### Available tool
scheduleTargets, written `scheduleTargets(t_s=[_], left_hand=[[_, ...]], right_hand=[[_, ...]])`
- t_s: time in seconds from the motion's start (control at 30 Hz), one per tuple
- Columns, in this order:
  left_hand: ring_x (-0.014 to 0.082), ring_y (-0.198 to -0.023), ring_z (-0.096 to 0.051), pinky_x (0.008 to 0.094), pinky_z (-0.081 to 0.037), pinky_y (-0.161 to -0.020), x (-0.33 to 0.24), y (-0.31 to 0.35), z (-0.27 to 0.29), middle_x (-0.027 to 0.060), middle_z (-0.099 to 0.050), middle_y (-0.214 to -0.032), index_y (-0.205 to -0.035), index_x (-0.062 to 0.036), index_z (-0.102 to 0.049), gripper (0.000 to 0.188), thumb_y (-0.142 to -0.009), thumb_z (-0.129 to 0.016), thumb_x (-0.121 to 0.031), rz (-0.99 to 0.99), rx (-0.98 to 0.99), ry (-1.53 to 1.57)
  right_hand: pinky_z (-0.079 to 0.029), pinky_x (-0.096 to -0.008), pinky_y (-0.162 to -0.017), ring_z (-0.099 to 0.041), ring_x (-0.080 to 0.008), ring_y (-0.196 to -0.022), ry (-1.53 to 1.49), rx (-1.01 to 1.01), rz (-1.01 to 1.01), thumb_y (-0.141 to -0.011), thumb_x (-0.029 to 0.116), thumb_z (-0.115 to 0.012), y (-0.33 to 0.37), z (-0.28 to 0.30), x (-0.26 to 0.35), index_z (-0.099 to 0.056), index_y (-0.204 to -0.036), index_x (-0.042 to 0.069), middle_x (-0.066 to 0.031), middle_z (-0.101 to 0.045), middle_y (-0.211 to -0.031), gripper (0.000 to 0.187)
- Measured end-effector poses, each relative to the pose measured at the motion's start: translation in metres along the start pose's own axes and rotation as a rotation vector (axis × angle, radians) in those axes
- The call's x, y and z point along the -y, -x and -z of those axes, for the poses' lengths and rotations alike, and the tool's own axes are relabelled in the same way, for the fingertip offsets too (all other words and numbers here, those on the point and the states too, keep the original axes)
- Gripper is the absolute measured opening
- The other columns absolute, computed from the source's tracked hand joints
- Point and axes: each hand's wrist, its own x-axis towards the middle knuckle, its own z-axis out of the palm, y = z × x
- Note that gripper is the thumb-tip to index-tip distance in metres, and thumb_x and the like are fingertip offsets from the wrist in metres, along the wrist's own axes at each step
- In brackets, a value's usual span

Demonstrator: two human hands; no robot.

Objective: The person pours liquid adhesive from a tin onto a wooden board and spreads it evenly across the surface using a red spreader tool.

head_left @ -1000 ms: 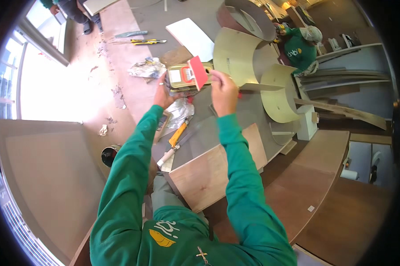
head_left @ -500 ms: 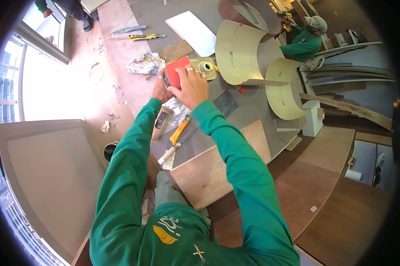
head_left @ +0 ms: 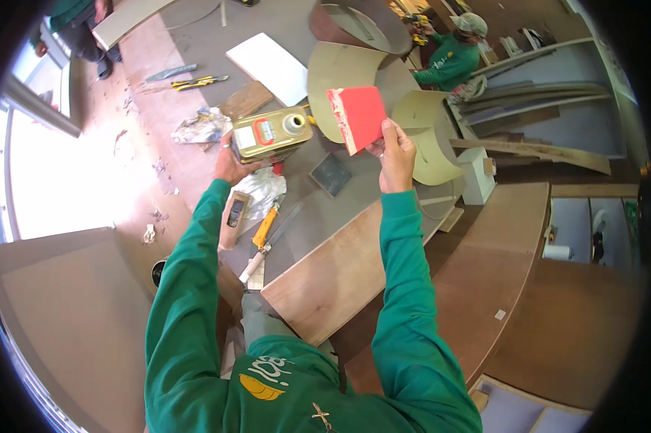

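Note:
My right hand is closed on the lower corner of a flat red piece. The piece is held up, and its left edge is ragged and tan-coloured. To its left, my left hand grips the near left side of a rectangular, gold-coloured metal can with a round spout on top. Just right of the can, a dark square plate lies on the table. Nearer me are a crumpled white cloth, a wooden block tool and a yellow-handled tool.
Beyond the can lie a crumpled rag, a wood scrap, a white board and yellow-handled cutters. Curved panels stand at the far right. A plywood board lies at the near edge. A co-worker holds a drill.
My right hand has moved right, carrying the red piece away from above the can. More of the can's top and side now shows. My left hand stays by the can. The whole view has shifted.

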Motion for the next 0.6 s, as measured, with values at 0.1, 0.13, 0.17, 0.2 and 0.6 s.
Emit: scheduleTargets(t_s=[0.1, 0.13, 0.17, 0.2, 0.6], left_hand=[[0.0209, -0.113, -0.049, 0.0347, -0.04, -0.1, -0.008, 0.002, -0.004, 0.013, -0.044, -0.125, -0.132, -0.0047, -0.014, 0.104, -0.055, -0.084, -0.003, 0.004, 0.012, 0.033], [0.0208, -0.113, -0.049, 0.0344, -0.04, -0.1, -0.011, 0.003, -0.003, 0.0129, -0.044, -0.125, -0.132, -0.0042, -0.014, 0.105, -0.055, -0.084, -0.003, 0.014, 0.015, 0.031], [0.0206, -0.113, -0.049, 0.0343, -0.039, -0.101, -0.007, 0.001, -0.001, 0.0129, -0.044, -0.125, -0.132, -0.0033, -0.013, 0.105, -0.055, -0.085, -0.004, -0.012, 0.038, -0.042], [0.0205, -0.114, -0.048, 0.0341, -0.039, -0.101, -0.002, -0.002, 0.008, 0.0128, -0.044, -0.125, -0.132, -0.0025, -0.013, 0.105, -0.055, -0.085, -0.004, -0.041, 0.051, -0.12], [0.0205, -0.1, -0.055, 0.0325, -0.045, -0.09, 0.017, -0.008, 0.004, 0.0109, -0.056, -0.111, -0.118, -0.0006, -0.027, 0.083, -0.058, -0.083, -0.008, -0.073, 0.168, -0.085]], right_hand=[[-0.047, -0.0221, -0.061, -0.056, -0.0066, -0.068, -0.09, -0.068, -0.062, -0.093, 0.024, -0.052, 0.016, 0.017, -0.005, -0.061, -0.104, 0.002, -0.0005, -0.061, -0.08, 0.026], [-0.046, -0.0215, -0.06, -0.055, -0.006, -0.067, -0.13, -0.09, -0.085, -0.093, 0.025, -0.052, 0.022, 0.022, -0.009, -0.061, -0.104, 0.003, 0.0003, -0.06, -0.078, 0.026], [-0.044, -0.0212, -0.058, -0.054, -0.0057, -0.065, -0.066, -0.101, -0.07, -0.093, 0.025, -0.052, 0.025, 0.03, -0.016, -0.061, -0.105, 0.003, 0.0009, -0.059, -0.076, 0.026], [-0.043, -0.0208, -0.057, -0.052, -0.0054, -0.063, -0.005, -0.101, -0.057, -0.093, 0.025, -0.052, 0.028, 0.036, -0.025, -0.061, -0.105, 0.003, 0.0015, -0.057, -0.074, 0.026], [-0.044, -0.0273, -0.066, -0.055, -0.0088, -0.074, -0.128, -0.385, -0.373, -0.091, 0.022, -0.056, 0.225, 0.15, -0.145, -0.056, -0.104, 0.009, -0.0007, -0.06, -0.088, 0.019]])
